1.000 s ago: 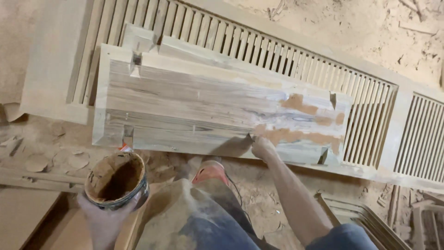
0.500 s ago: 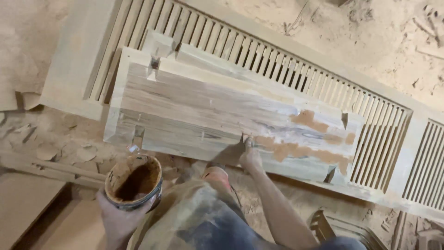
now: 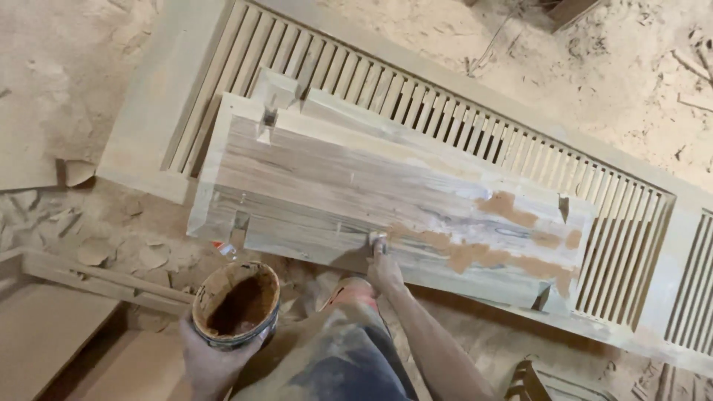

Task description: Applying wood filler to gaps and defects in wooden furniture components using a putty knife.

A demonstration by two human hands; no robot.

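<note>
Bare forearms, dusty paint-stained dark trousers (image 3: 338,364), reddish shoe (image 3: 349,288)

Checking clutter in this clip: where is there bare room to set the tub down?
The flat board beside the left hand, which holds the filler tub, is bare. So is the wooden panel left of the right hand. Its right end carries filler patches.

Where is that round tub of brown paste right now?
In the head view the tub sits low and left of centre, held up in the left hand, just below the near edge of the wooden panel.

No packages, labels, signs, screens.
</note>
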